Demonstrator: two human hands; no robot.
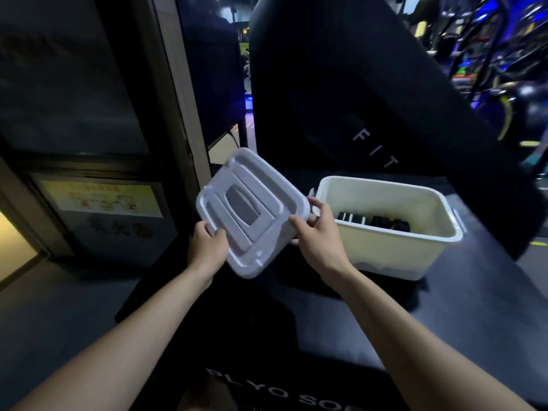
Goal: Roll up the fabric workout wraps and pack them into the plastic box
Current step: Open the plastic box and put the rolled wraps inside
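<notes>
The person holds the white lid in the air with both hands, tilted, its top side facing the camera. The left hand has its grip closed on the lower left edge of the lid, thumb on top. The right hand has its grip closed on the right edge, fingers curled around the rim. The plastic box stands open on the black platform, near its far right edge, just to the right of the lid. Inside it lie dark rolled wraps at the bottom, along the near wall. A yellow sign hangs on the wall at the left.
</notes>
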